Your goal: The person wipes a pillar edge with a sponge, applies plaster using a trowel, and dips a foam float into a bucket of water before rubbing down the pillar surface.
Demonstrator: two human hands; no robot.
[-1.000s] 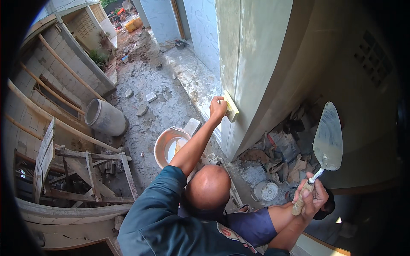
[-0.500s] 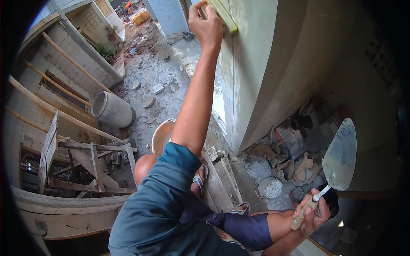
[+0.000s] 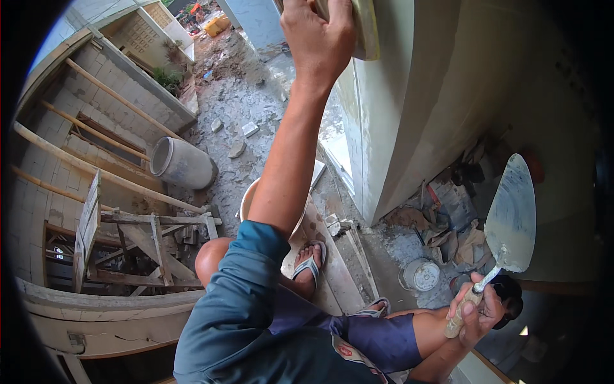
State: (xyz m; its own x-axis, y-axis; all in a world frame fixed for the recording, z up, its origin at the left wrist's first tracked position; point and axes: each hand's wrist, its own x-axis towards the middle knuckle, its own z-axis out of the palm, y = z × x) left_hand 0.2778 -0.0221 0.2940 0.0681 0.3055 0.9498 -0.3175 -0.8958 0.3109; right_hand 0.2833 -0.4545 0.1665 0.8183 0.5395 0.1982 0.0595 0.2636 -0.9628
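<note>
At the top of the view, my left hand point(image 3: 320, 29) is closed around a plastering float point(image 3: 367, 31) with a yellowish edge. The float lies up against the pale plastered wall point(image 3: 384, 115), and its upper part is cut off by the picture's edge. Low on the right, my right hand point(image 3: 476, 313) grips the wooden handle of a pointed trowel point(image 3: 511, 221). Its blade points upward, apart from the wall, with whitish smears on it. Partly hidden under my left forearm is a pale bucket point(image 3: 247, 200).
My sandalled feet rest on a wooden plank point(image 3: 329, 281). Below to the right, a small pail point(image 3: 422, 275) stands beside torn paper and rubble point(image 3: 467, 240). A grey drum point(image 3: 188, 168) and wooden trestle point(image 3: 157, 249) are at the left, with bamboo poles leaning along the block wall.
My left hand has come nearer and slightly right along the wall with the float. The right hand still holds the trowel, its blade turned a little more upright. The view has shifted slightly.
</note>
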